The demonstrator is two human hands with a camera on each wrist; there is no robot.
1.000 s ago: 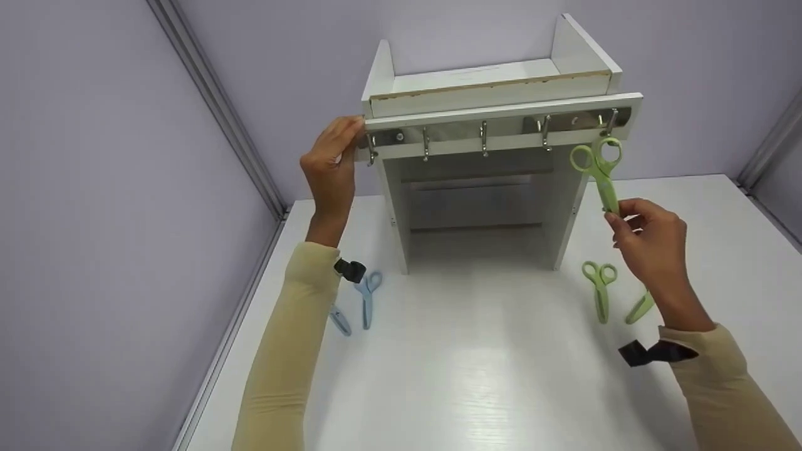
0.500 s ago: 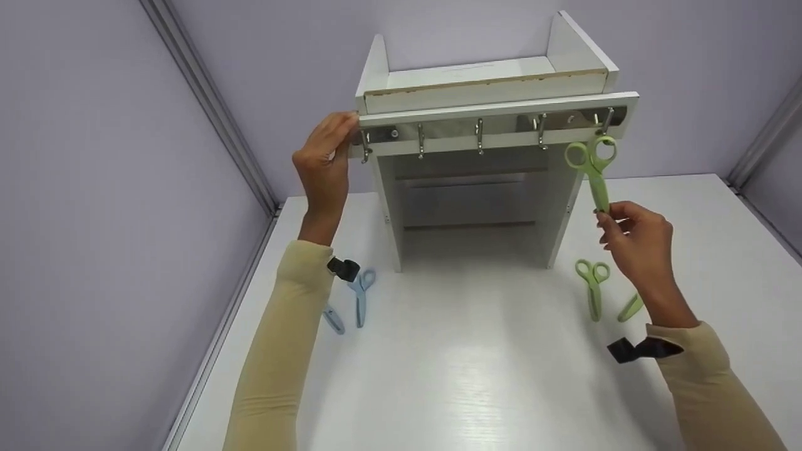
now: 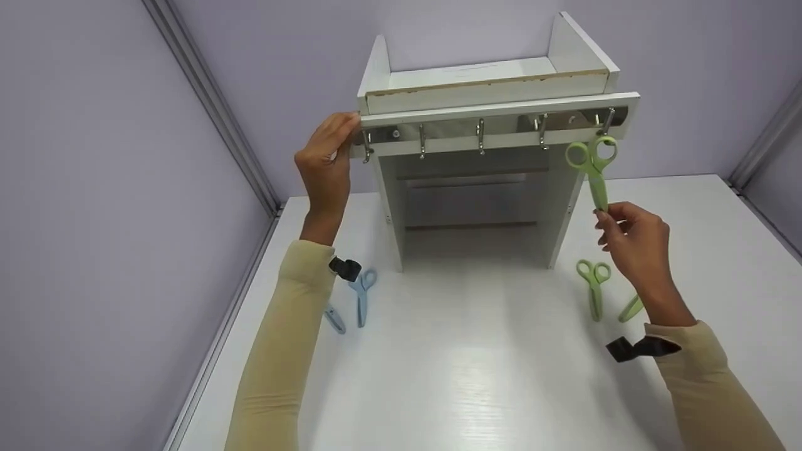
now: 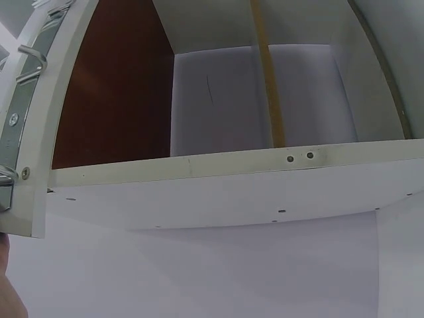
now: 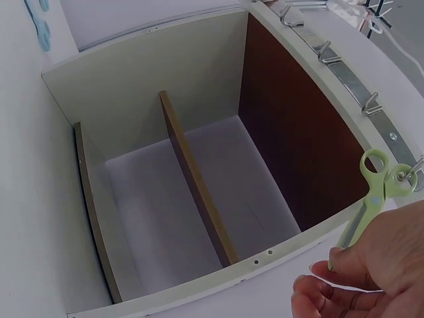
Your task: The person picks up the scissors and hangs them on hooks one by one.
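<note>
On the rightmost hook point(image 3: 606, 123) of the metal hook rail point(image 3: 495, 128), a green pair of scissors point(image 3: 594, 168) is hanging by one of its handle loops, blades pointing down. The right hand point(image 3: 633, 247) is pinching the lower end of those blades between thumb and fingertips (the wrist view is showing the same pinch from below, with the loop sitting over the hook). The scissors are tilting slightly away from the white cabinet point(image 3: 482, 163), whose front board is carrying the rail with its five hooks.

At the opposite end, the left hand point(image 3: 327, 168) is gripping the left end of the front board, fingers curled over its top corner just beside the first hook point(image 3: 366, 145). The left wrist camera is showing only a sliver of that hand at its lower edge, so the grip is being read from the head view.

Both arms are wearing pale yellow sleeves, each with a black strap at the wrist. The cabinet is standing on a white table point(image 3: 476, 376) set into a corner of lilac walls. Near the right forearm, a second green pair of scissors point(image 3: 594, 289) is lying flat on the table, with another green piece point(image 3: 630, 309) partly hidden behind the wrist. Near the left forearm, a blue pair of scissors point(image 3: 362, 295) is lying flat, with a further blue piece point(image 3: 334, 319) just beside it.
</note>
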